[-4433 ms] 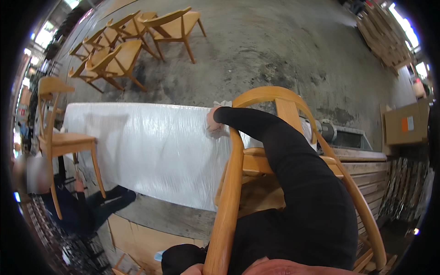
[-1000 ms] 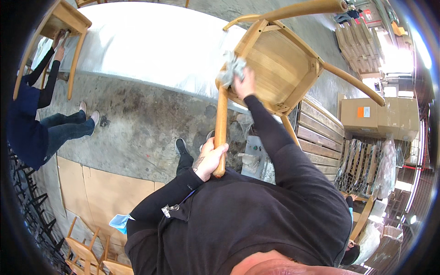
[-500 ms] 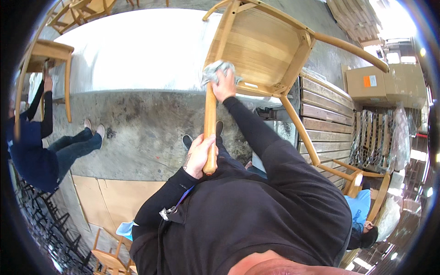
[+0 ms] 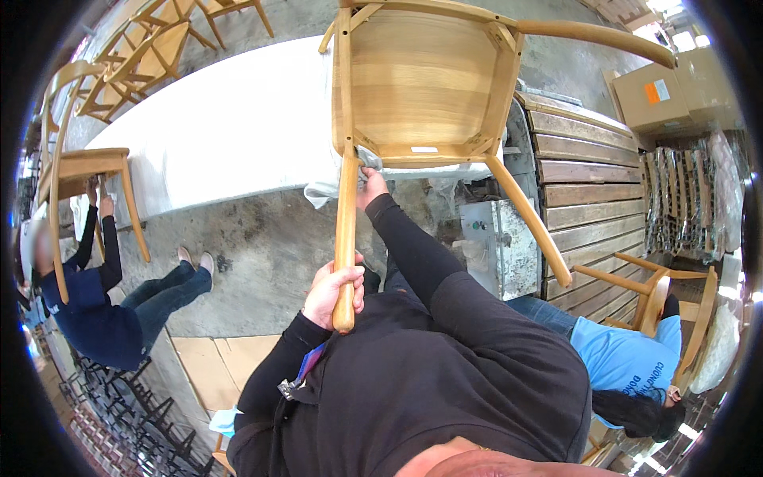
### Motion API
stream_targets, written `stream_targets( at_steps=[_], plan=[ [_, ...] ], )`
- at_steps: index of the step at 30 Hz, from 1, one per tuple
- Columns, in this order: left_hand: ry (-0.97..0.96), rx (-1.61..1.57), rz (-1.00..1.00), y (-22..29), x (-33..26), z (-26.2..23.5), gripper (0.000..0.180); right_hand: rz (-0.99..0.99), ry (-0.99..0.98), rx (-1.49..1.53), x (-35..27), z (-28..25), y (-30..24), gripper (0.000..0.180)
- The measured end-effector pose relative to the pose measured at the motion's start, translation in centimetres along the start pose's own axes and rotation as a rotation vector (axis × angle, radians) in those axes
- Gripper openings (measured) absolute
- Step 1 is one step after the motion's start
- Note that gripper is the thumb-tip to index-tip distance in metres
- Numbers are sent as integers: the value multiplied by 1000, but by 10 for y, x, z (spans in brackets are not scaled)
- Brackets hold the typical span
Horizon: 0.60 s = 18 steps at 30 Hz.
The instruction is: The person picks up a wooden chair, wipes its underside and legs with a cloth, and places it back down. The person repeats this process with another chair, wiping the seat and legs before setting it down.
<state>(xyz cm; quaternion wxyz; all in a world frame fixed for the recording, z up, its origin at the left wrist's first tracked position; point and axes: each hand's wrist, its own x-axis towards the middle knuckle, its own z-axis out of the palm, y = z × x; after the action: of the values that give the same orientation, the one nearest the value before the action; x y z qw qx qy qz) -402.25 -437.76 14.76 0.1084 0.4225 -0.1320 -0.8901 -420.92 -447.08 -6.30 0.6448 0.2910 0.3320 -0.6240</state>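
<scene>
A light wooden chair [image 4: 421, 87] lies tipped on the white-covered table [image 4: 238, 119], its seat's underside facing me. Around the lower end of its near left leg [image 4: 346, 207] my left hand [image 4: 332, 294] is closed. My right hand [image 4: 371, 188] holds a pale cloth [image 4: 322, 193] at the top of that leg, by the seat's corner. The cloth passes behind the leg and hangs out on its left side. Part of my right hand's fingers is hidden behind the leg and cloth.
At the left a person in dark blue [image 4: 99, 318] handles another wooden chair [image 4: 95, 163]. A person in a light blue shirt [image 4: 616, 350] is close on my right, beside a slatted wooden platform [image 4: 592, 171]. A metal box [image 4: 501, 246] stands below the table. Cardboard boxes [image 4: 652, 95] sit far right.
My right hand and the cloth have moved from the leg's front to behind it, at the seat corner. The chair appears turned more upright and shifted left in view.
</scene>
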Motion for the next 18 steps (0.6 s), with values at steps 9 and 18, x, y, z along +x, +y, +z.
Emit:
stream_targets(
  at_steps=[9,18],
  plan=[
    [-15,15,41,-3,0,-2,40,-401,23,167,-33,-54,-129,43],
    [15,69,10,1,2,1,40,-609,35,387,-27,-40,-102,61]
  ],
)
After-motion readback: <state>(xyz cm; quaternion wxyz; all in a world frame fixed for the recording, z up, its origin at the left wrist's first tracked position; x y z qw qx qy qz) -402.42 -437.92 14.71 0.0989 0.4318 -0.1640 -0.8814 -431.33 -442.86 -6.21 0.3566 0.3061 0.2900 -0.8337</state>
